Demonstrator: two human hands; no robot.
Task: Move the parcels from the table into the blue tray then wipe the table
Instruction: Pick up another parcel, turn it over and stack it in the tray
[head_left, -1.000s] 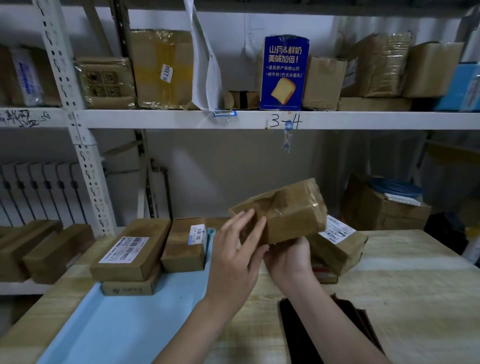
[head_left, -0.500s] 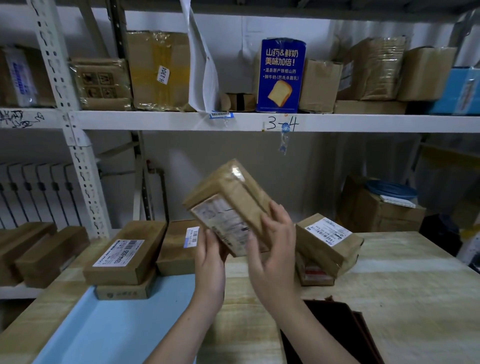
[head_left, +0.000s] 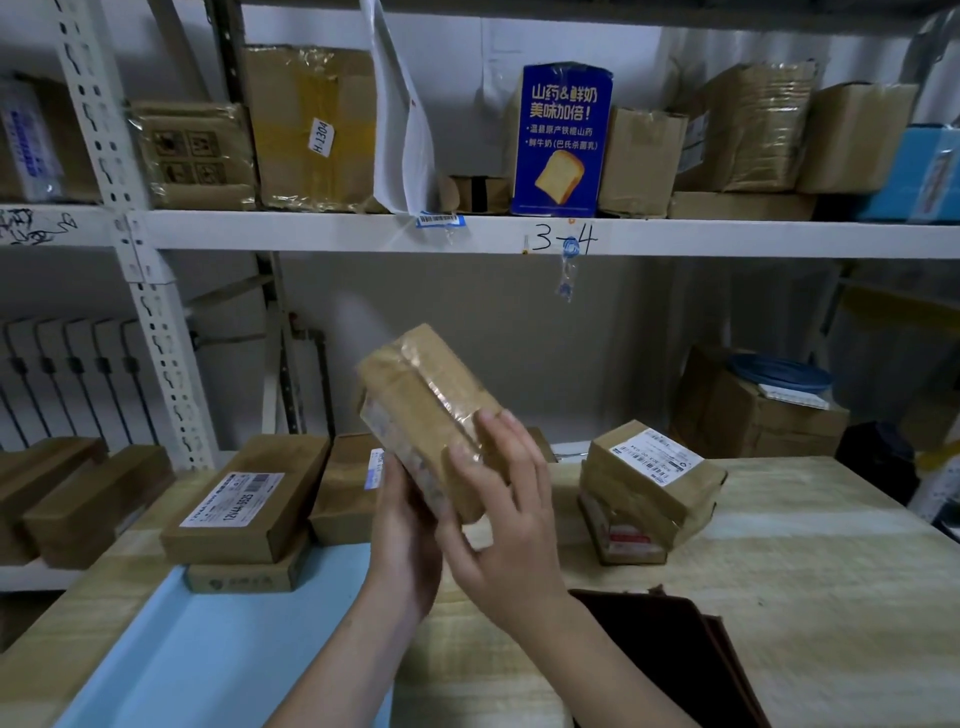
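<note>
A brown taped parcel (head_left: 423, 405) is held up, tilted, above the table's near left part. My left hand (head_left: 402, 540) grips its lower end from the left and below. My right hand (head_left: 501, 525) holds its right side, fingers spread up the taped face. The blue tray (head_left: 208, 654) lies on the left of the wooden table (head_left: 810, 582). At its far end a labelled flat parcel (head_left: 249, 499) lies on a thinner one (head_left: 244, 578), with a third (head_left: 340, 488) beside them. Two stacked parcels (head_left: 649, 483) sit on the table to the right.
A dark brown cloth (head_left: 670, 660) lies on the table's near edge, under my right forearm. Metal shelving (head_left: 363, 234) with many boxes runs behind and above the table. More cartons (head_left: 753, 415) stand past the table's far right, and flat boxes (head_left: 78, 493) on a low left shelf.
The parcel has been turned in both hands and carried left, from above the right stack toward the tray. My right hand shifted from underneath it to its right side.
</note>
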